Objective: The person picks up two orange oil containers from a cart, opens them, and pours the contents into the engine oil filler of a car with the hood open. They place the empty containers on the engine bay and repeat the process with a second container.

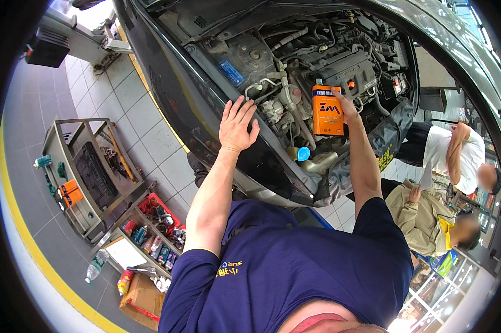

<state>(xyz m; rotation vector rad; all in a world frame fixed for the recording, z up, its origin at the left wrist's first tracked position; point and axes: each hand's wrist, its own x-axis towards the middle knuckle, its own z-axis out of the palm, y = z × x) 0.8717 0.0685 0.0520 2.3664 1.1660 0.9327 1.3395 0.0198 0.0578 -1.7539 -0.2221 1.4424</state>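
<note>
My right hand (347, 107) is closed around the side of an orange rectangular oil can (327, 117) with a dark blue band near its top. The can is held upright over the open engine bay, in front of the dark engine cover (347, 72). My left hand (238, 125) lies with fingers spread on the edge of the black car fender (206, 105), holding nothing. Between my hands are hoses and pipes. A blue round cap (303, 154) sits on a reservoir close to the front edge of the bay.
At the left stands a grey tool cart (89, 213) with orange cans (69, 194) on it. Below it, a tray cart (145, 244) carries several spray cans, beside a clear plastic bottle (97, 265) and a cardboard box (142, 299). Two people (428, 213) are at the right.
</note>
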